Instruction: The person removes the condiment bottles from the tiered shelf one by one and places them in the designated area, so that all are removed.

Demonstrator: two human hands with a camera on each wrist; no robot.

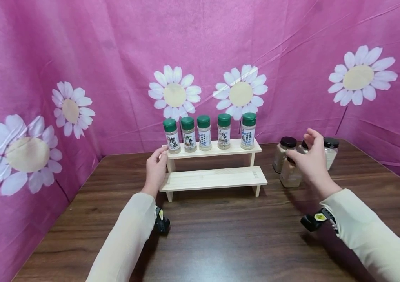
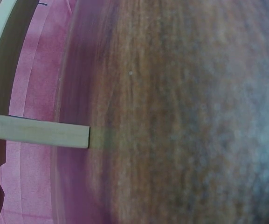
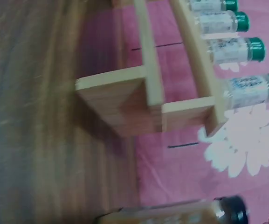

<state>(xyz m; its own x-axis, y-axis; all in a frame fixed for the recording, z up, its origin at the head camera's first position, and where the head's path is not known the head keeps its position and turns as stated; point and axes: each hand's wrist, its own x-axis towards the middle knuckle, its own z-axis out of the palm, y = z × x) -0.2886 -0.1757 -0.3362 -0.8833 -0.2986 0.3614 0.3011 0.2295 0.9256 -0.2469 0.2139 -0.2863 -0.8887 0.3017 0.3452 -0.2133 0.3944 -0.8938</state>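
A light wooden two-step rack (image 1: 214,178) stands on the table with a row of green-capped spice bottles (image 1: 224,135) along its upper shelf. My left hand (image 1: 155,170) holds the left end of that shelf, thumb and fingers at its edge beside the leftmost bottle (image 1: 173,141). My right hand (image 1: 313,164) hovers over the black-lidded jars, thumb and fingers spread apart with nothing between them. Its thumb overlaps the lid of the front jar (image 1: 290,178) in the head view. Behind it, another jar (image 1: 284,152) is partly covered.
The lower shelf (image 1: 200,180) is bare wood. At the right of the cluster stands a jar with pale contents (image 1: 331,152). The dark wooden table (image 1: 221,235) meets a pink flowered cloth (image 1: 129,47) at its back and sides.
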